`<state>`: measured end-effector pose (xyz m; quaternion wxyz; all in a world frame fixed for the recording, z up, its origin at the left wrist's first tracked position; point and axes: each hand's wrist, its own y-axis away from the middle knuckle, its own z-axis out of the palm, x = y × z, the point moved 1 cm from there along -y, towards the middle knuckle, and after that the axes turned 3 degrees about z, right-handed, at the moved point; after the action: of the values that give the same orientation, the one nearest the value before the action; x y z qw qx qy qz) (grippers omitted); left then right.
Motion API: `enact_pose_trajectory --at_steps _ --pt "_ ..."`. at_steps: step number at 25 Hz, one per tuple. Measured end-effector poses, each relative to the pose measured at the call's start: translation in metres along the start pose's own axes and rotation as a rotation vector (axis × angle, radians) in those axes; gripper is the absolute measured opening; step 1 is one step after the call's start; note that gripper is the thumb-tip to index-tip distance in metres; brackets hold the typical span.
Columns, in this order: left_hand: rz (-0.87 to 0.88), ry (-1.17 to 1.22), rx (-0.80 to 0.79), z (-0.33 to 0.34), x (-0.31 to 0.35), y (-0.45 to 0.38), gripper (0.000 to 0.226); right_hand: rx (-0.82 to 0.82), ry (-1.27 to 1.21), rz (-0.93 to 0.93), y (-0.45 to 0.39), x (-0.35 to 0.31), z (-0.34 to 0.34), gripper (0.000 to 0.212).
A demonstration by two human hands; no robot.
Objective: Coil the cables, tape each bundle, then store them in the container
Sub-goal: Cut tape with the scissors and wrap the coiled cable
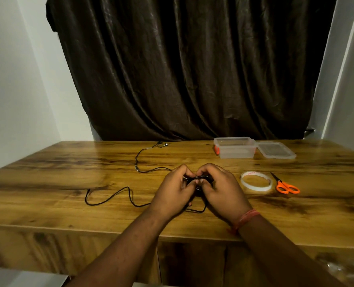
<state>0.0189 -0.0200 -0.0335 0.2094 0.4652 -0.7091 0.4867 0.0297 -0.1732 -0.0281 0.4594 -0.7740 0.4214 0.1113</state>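
My left hand (175, 190) and my right hand (217, 190) meet over the middle of the wooden table (47, 179), both curled round a small coil of black cable (197, 180). A loose black cable (109, 196) trails left across the table from under my left hand. An earphone cable (139, 160) runs from the hands toward the far edge, ending in two earbuds. The clear plastic container (235, 149) stands open at the back right. A roll of clear tape (256, 181) lies right of my right hand.
The container's clear lid (275, 151) lies flat beside it on the right. Orange-handled scissors (286, 186) rest just right of the tape roll. A dark curtain (192, 69) hangs behind the table, with white walls on both sides.
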Motion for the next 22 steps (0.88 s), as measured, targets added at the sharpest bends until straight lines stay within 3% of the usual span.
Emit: enact_pose_trajectory --at_steps 6,11,17,22 --pt "0.169 -0.259 0.063 0.000 -0.001 -0.002 0.014 -0.075 -0.132 0.097 0.001 0.001 0.001 0.020" --pt "0.128 -0.179 0.040 -0.001 -0.007 -0.003 0.010 -0.068 -0.179 0.162 -0.003 0.009 0.002 0.013" --pt "0.040 -0.061 -0.040 0.002 0.004 0.003 0.004 0.002 -0.050 0.122 -0.003 0.010 0.001 0.016" --pt "-0.032 0.038 -0.075 0.001 0.008 0.004 0.009 -0.042 -0.276 0.255 -0.002 0.009 -0.001 0.018"
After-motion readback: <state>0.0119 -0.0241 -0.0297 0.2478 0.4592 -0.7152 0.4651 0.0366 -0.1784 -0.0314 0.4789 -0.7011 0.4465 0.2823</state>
